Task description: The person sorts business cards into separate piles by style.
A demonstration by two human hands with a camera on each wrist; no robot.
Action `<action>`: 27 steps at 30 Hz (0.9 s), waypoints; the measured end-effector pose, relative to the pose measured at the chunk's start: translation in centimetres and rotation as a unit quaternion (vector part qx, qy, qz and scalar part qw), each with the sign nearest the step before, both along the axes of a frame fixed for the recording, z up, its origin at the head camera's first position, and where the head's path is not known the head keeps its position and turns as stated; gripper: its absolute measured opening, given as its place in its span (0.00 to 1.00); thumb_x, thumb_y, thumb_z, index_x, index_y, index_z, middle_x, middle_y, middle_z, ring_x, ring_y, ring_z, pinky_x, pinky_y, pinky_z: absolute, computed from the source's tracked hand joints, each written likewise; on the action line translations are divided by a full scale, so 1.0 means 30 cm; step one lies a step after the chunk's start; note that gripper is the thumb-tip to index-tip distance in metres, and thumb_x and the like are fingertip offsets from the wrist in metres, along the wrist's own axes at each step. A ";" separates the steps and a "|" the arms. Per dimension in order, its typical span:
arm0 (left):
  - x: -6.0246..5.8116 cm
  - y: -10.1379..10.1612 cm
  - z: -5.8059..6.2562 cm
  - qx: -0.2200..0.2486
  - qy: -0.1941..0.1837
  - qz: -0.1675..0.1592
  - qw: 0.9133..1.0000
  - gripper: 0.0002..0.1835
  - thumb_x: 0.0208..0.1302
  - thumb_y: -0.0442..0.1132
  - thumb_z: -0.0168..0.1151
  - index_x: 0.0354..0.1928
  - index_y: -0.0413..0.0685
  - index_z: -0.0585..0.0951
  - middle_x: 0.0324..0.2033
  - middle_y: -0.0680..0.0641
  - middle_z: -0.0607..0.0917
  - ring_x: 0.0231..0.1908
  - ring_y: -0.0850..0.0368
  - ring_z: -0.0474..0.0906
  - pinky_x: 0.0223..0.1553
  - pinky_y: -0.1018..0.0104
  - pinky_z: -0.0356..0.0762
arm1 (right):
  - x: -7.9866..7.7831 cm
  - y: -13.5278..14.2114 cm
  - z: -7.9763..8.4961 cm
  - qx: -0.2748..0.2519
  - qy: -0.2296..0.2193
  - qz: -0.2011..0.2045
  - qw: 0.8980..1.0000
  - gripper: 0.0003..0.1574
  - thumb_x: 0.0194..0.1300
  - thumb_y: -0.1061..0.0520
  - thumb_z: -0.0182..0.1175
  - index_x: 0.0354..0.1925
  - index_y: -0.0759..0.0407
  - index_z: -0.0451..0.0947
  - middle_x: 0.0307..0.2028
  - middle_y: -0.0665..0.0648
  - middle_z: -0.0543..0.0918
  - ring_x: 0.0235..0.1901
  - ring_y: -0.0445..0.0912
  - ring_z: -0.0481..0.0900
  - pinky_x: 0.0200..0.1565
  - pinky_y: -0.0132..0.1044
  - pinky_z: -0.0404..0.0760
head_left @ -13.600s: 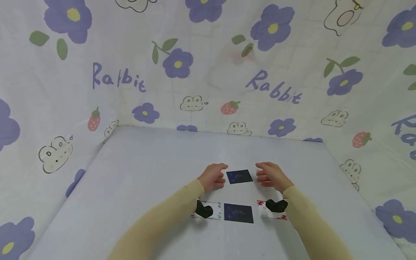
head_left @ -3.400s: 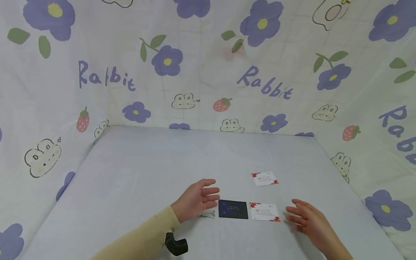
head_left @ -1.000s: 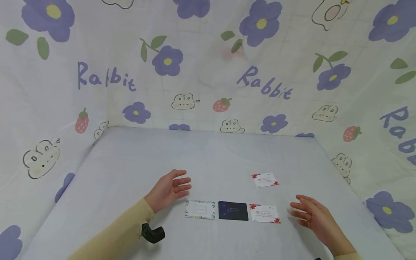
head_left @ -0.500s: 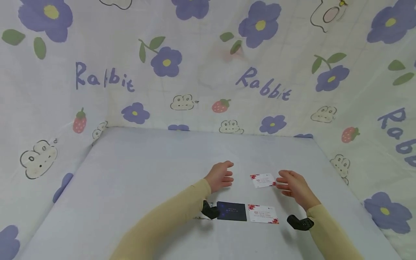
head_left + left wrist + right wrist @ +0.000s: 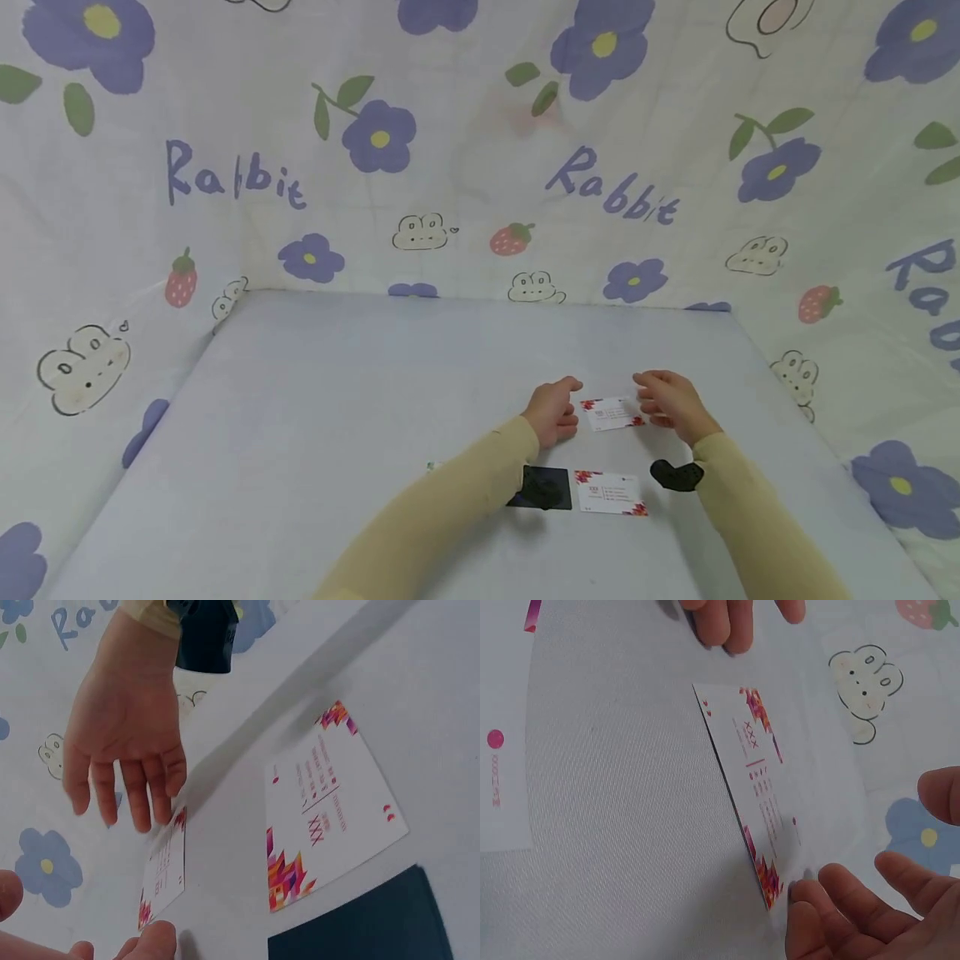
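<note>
A white business card with red-orange corners (image 5: pixel 609 414) lies flat at the back of the group on the table. My left hand (image 5: pixel 553 413) is beside its left edge, fingers loosely bent. At the card's right end is my right hand (image 5: pixel 673 407), thumb and fingers apart. In the right wrist view the right fingers (image 5: pixel 847 907) are right at the corner of that card (image 5: pixel 742 784), with the left fingertips at the top. Neither hand grips anything.
In front lie a matching white card (image 5: pixel 611 493) and a black card (image 5: pixel 558 479), partly covered by the left wrist camera. A green-bordered card (image 5: pixel 433 467) is mostly hidden under the left sleeve. Patterned cloth (image 5: pixel 465 167) rises behind and beside the white table (image 5: pixel 360 358).
Both hands have moved in to flank the back card. Much earlier a black card lay at the back; by 3.4 s ago the red-cornered one lay there instead.
</note>
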State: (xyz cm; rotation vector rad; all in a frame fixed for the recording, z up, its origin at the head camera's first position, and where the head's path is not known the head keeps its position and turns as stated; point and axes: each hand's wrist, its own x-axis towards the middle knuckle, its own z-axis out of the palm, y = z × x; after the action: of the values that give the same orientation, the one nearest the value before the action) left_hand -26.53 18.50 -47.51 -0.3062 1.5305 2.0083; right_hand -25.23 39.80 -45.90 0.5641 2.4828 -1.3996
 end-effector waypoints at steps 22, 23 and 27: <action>0.042 0.042 0.017 0.051 -0.034 0.024 0.998 0.29 0.67 0.46 0.60 0.66 0.38 0.71 0.42 0.44 0.69 0.41 0.53 0.63 0.54 0.58 0.70 | -0.024 -0.038 -0.007 -0.041 -0.045 -0.022 0.998 0.48 0.77 0.36 0.48 0.78 0.65 0.52 0.64 0.69 0.72 0.43 0.47 0.77 0.43 0.32 0.79; 0.043 0.042 0.016 0.051 -0.033 0.024 0.998 0.29 0.68 0.46 0.60 0.66 0.38 0.71 0.45 0.43 0.70 0.42 0.53 0.64 0.55 0.58 0.70 | -0.023 -0.036 -0.006 -0.048 -0.046 -0.023 0.998 0.48 0.77 0.36 0.48 0.78 0.65 0.51 0.64 0.69 0.72 0.43 0.48 0.77 0.43 0.32 0.79; 0.048 0.040 0.010 0.040 -0.027 0.023 0.999 0.32 0.68 0.46 0.60 0.70 0.38 0.69 0.61 0.35 0.73 0.45 0.51 0.67 0.60 0.55 0.72 | -0.020 -0.031 0.003 -0.069 -0.050 -0.027 0.996 0.50 0.77 0.35 0.48 0.79 0.65 0.48 0.67 0.69 0.70 0.46 0.49 0.77 0.45 0.32 0.78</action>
State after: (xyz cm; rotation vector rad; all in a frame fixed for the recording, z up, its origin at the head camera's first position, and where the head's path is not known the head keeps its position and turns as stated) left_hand -25.10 19.71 -47.19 -0.3635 1.4185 2.0751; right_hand -25.82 38.86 -45.80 0.6601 2.2895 -1.5100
